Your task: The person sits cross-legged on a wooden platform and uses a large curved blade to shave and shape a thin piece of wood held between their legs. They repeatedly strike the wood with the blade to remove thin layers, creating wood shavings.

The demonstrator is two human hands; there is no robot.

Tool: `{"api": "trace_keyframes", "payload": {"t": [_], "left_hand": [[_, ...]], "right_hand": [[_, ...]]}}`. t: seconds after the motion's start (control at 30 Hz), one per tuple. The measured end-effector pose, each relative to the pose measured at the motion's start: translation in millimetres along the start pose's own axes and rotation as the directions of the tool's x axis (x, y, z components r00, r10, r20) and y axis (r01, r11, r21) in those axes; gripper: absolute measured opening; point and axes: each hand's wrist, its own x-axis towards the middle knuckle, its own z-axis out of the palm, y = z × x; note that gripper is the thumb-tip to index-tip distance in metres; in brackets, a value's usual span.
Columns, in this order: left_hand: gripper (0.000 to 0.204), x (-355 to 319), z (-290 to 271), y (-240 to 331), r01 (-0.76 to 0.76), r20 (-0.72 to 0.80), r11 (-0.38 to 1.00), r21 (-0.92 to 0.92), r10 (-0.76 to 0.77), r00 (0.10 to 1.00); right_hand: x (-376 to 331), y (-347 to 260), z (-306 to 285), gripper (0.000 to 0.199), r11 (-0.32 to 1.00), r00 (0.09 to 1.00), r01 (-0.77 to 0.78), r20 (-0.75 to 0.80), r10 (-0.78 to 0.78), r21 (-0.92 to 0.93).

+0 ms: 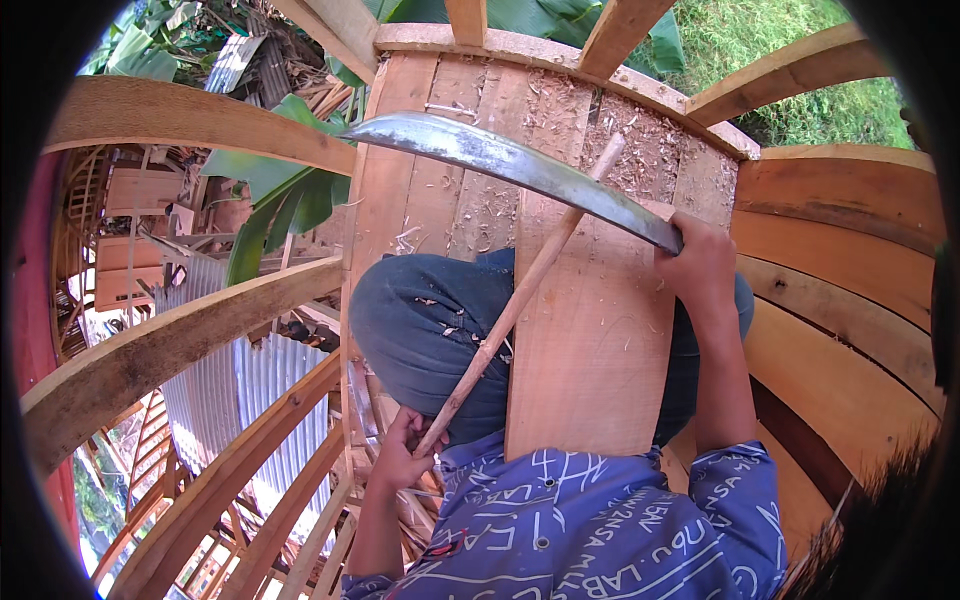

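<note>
In my right hand (pixel 697 262), closed round its handle, is a machete (pixel 500 165) whose long grey blade reaches up and to the left. The blade crosses the upper part of a thin wooden stick (pixel 525 285); whether the two touch I cannot tell. Low on the left, my left hand (pixel 408 448) has its fingers wrapped round the stick's near end. The stick slants up to the right, over my left thigh and a wide flat board (pixel 590 350). That board lies across my lap, from my shirt out to the planks ahead.
Pale shavings (pixel 640 130) are scattered over the plank floor (pixel 430 210) I sit on. Wooden slats (pixel 180 310) rail the left side, and wider planks (pixel 840 290) wall the right. Past the left rail lie corrugated metal sheets (pixel 270 410) and a large green leaf (pixel 280 200).
</note>
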Motion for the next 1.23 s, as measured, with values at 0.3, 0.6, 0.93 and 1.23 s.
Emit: {"api": "trace_keyframes", "payload": {"t": [0.3, 0.6, 0.93, 1.23], "left_hand": [[0.047, 0.8, -1.1, -0.9, 0.015, -0.004, 1.0, -0.014, -0.015, 1.0], [0.049, 1.3, -2.6, 3.2, 0.034, 0.005, 0.999, -0.006, -0.034, 0.999], [0.049, -4.1, 4.3, 4.2, 0.004, -0.054, 1.0, -0.023, -0.005, 0.998], [0.056, -2.5, -2.6, -7.6, -0.051, -0.024, 0.998, -0.026, 0.05, 0.998]], "right_hand": [[-28.2, -42.9, 8.1, 0.016, 0.928, 0.948, 0.304, 0.031, -0.317, 0.215], [-11.2, -3.9, 4.0, 0.012, 0.999, 0.999, 0.045, -0.023, -0.045, 0.014], [10.7, 4.6, -7.8, 0.013, 0.99, 0.993, -0.104, -0.067, 0.098, -0.094], [3.5, 19.9, -12.9, 0.018, 0.962, 0.963, -0.266, -0.031, 0.268, 0.06]]}}
